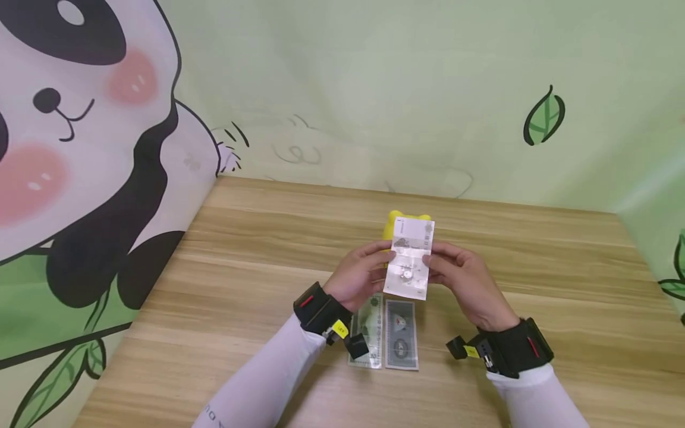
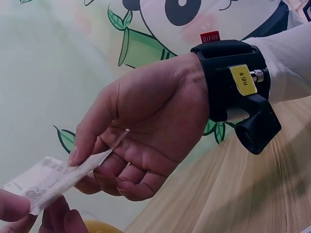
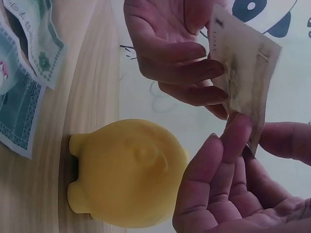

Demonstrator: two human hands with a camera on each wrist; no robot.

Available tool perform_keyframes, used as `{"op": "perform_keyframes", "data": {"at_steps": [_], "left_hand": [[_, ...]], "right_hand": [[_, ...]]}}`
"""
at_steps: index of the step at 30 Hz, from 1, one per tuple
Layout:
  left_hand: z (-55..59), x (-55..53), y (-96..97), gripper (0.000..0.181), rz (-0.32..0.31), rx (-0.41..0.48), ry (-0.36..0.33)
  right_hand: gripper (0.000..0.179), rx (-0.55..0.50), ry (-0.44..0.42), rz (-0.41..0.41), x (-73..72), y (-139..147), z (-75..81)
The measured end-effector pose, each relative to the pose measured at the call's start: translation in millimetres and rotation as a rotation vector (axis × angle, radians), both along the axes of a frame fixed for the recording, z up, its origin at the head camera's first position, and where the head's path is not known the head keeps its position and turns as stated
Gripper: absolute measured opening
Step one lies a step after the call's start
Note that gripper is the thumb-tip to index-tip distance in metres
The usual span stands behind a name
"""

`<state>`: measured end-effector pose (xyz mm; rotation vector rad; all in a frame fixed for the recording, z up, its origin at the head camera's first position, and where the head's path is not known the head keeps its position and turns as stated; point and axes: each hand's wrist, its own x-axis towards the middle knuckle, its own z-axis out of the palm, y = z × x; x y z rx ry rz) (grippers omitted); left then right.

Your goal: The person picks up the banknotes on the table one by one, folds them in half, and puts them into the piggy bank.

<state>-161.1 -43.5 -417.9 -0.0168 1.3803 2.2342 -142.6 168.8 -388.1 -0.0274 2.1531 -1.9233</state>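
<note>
A pale, creased banknote [image 1: 411,255] is held up between both hands. At its left edge my left hand [image 1: 358,276] pinches it, thumb on the front and fingers behind. The right hand [image 1: 476,288] pinches the opposite edge the same way. In the left wrist view the banknote [image 2: 63,177] appears bent along a crease, with the right thumb [image 2: 82,143] on top. Behind it stands a yellow piggy bank [image 3: 131,174], mostly covered by the note in the head view.
Two more banknotes lie side by side on the wooden table [image 1: 257,238], a green one [image 1: 374,327] partly under the left wrist's camera and a blue-grey one [image 1: 401,336]. A green wall [image 1: 374,89] with a panda picture rises behind and to the left.
</note>
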Motion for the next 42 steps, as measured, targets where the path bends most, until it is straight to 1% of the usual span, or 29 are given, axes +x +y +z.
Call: {"op": "perform_keyframes", "data": {"at_steps": [7,10,13,16,20,23,29,32,35,38,42], "left_hand": [[0.1,-0.4,-2.3,0.041,0.011,-0.033,0.03],[1.1,-0.5,-2.7,0.042,0.011,-0.051,0.046],[0.8,-0.7,-2.2,0.043,0.024,-0.053,0.069],[-1.1,-1.4,-0.1,0.041,0.082,-0.081,0.108],[-1.5,-1.4,3.8,0.028,0.188,-0.161,0.175],[-0.5,-0.2,5.3,0.021,0.221,-0.206,0.217],[-0.4,2.9,4.0,0.02,0.223,-0.291,0.325],[-0.6,3.6,3.1,0.023,0.217,-0.334,0.362],[-0.4,3.7,2.6,0.028,0.213,-0.404,0.392],[-0.2,3.7,2.8,0.033,0.211,-0.472,0.43],[-0.4,4.1,3.9,0.031,0.21,-0.511,0.466]], "right_hand": [[0.044,0.015,0.015,0.017,-1.6,-2.9,-1.1],[0.044,0.014,0.019,0.001,-1.3,-3.6,-0.7],[0.044,0.004,0.017,-0.032,-0.4,-3.5,0.7],[0.041,-0.003,0.014,-0.074,0.7,-3.5,2.6],[0.026,-0.006,0.017,-0.121,1.1,-3.7,3.0],[0.022,-0.004,0.028,-0.141,0.9,-3.3,1.7],[0.023,0.053,0.071,-0.14,0.5,-2.4,-2.0],[0.028,0.082,0.102,-0.122,0.6,-2.5,-3.7],[0.036,0.113,0.132,-0.107,0.7,-2.6,-4.8],[0.041,0.166,0.158,-0.104,0.7,-2.6,-5.6],[0.035,0.257,0.197,-0.115,1.2,-3.3,-6.2]]}}
